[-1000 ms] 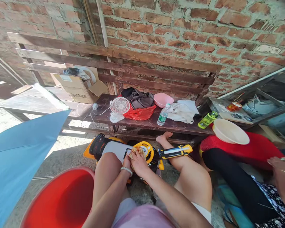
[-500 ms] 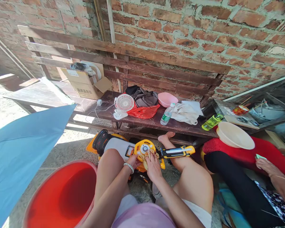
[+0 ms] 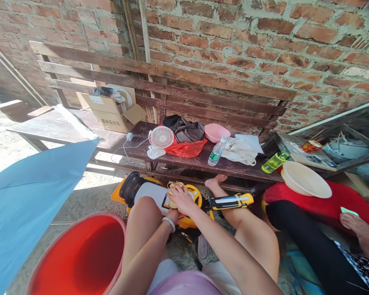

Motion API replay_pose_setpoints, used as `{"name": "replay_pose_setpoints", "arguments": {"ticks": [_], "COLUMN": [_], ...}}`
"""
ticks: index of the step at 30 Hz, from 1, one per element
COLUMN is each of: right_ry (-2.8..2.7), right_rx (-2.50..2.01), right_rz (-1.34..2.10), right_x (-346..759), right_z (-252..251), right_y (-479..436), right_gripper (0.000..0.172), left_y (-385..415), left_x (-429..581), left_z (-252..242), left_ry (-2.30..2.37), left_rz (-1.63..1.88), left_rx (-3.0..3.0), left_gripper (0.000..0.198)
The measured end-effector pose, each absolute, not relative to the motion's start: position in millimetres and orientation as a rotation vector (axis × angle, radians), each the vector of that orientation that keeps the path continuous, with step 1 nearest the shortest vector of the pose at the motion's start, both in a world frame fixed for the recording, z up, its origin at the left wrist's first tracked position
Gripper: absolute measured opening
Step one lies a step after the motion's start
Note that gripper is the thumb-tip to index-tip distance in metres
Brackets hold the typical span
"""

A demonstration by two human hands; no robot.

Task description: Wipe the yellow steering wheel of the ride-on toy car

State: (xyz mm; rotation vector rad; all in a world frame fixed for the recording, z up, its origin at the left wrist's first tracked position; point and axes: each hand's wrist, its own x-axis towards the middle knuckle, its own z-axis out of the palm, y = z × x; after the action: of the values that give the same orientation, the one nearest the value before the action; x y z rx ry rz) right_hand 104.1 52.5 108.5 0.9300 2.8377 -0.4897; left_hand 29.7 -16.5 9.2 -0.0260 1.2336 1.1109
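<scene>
Sitting low with both legs bent, arms reaching down between the knees to a ride-on toy car [image 3: 149, 196], all glossy yellow plastic with a smooth white body. The right hand [image 3: 184, 200] is on top, fingers curled closed around a crumpled yellowish rag [image 3: 174, 191], pressing it onto the toy right next to the chunky yellow steering wheel [image 3: 195, 194]. The left hand [image 3: 172, 214] sits tucked under the right one, with a pearly bead bracelet [image 3: 169, 224] on the wrist. Can't really tell how far that hand is closed, it's mostly hidden.

Just left of the legs there's a shiny red plastic tub [image 3: 121, 229]. Behind the toy runs a rough dark wood bench [image 3: 184, 166] with a white mesh fan [image 3: 161, 137] and a pink bowl [image 3: 217, 133] near its back edge. Off to the right, another person's hand [image 3: 355, 225] is near a small green card [image 3: 349, 211].
</scene>
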Motion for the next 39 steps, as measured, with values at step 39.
{"name": "replay_pose_setpoints", "arguments": {"ticks": [39], "right_ry": [2.496], "right_rx": [1.547], "right_rz": [-0.384], "right_x": [143.5], "right_z": [114.2], "right_y": [37.5], "right_gripper": [0.07], "left_y": [-15.2], "left_x": [29.9], "left_z": [18.8], "left_ry": [1.316], "left_rz": [1.045], "left_rx": [-0.027], "left_gripper": [0.018]}}
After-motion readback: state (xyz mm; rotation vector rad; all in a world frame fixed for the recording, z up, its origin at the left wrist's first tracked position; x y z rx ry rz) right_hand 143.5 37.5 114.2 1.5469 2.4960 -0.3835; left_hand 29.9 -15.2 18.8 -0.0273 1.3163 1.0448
